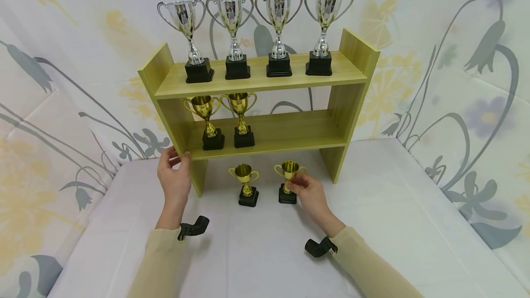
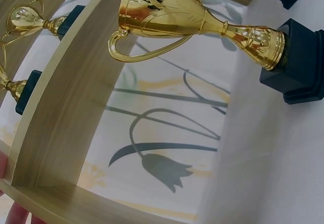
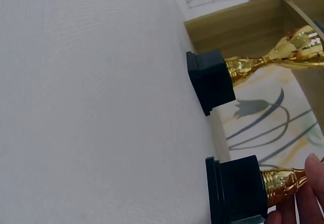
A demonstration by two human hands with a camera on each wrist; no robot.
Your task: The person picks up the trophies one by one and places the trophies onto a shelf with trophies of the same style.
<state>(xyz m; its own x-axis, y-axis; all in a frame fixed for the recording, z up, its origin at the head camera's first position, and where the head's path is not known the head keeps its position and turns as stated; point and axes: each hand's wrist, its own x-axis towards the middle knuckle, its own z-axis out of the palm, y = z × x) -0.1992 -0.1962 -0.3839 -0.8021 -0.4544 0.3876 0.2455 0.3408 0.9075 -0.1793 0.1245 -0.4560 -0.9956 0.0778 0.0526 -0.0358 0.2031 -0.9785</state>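
Observation:
My right hand (image 1: 311, 194) pinches the stem of a small gold trophy cup (image 1: 290, 167) with a black base, in front of the wooden shelf (image 1: 265, 149). In the right wrist view, the thumb and fingers (image 3: 308, 204) close round its gold stem, above the black base (image 3: 238, 188). A second small gold trophy (image 1: 244, 174) stands upright on the white cloth to its left. My left hand (image 1: 175, 179) grips the shelf's left side panel, thumb at the front edge; some fingers are hidden behind the panel. The left wrist view shows fingertips (image 2: 17, 215) at the board's edge.
Several large silver trophies (image 1: 279, 10) stand in a row on the top board. Two gold trophies (image 1: 205, 109) (image 1: 240, 106) occupy the left part of the middle board. Behind the shelf hangs a flower-patterned cloth (image 1: 414, 59); a white cloth (image 1: 256, 252) covers the table.

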